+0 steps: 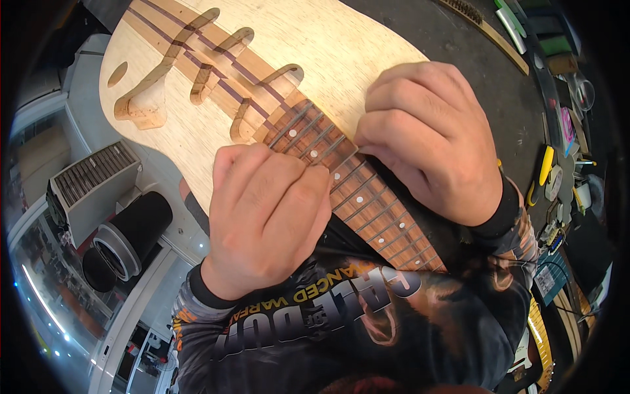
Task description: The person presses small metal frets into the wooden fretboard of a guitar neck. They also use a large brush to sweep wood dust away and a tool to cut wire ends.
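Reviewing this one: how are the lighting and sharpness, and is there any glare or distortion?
Head view, centre: fretboard, left hand and right hand look reasonably sharp; pale guitar body brightly lit, recesses shaded. Head view, lower left: glare from a bright light streak, surroundings softer. Head view, rim: fisheye bending, black corners.

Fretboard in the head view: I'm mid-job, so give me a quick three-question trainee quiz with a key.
1. True or false: the fretboard has round black dots.
2. Fill in: the left hand is at the fretboard's left side, the right hand at its ____ side.
3. What is cut into the pale wooden body? A) Letters B) Cavities C) Flowers

Key: 1. False, white dots; 2. right; 3. B
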Action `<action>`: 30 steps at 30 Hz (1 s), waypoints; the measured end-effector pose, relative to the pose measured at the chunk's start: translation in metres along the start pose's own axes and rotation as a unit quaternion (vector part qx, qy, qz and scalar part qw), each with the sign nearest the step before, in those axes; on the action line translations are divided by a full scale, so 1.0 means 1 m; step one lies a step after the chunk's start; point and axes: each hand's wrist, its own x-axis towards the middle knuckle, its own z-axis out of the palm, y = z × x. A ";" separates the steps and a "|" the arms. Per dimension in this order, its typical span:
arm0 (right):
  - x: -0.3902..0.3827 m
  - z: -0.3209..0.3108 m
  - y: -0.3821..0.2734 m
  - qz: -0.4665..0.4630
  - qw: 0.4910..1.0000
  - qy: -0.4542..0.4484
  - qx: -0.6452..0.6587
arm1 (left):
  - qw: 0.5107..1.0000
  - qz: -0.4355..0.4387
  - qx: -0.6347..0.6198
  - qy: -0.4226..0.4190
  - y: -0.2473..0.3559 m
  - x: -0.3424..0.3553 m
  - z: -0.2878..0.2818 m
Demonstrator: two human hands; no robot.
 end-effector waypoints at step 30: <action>0.002 0.000 0.001 0.029 0.999 0.014 -0.020 | 1.000 0.000 -0.012 0.015 -0.006 0.013 0.003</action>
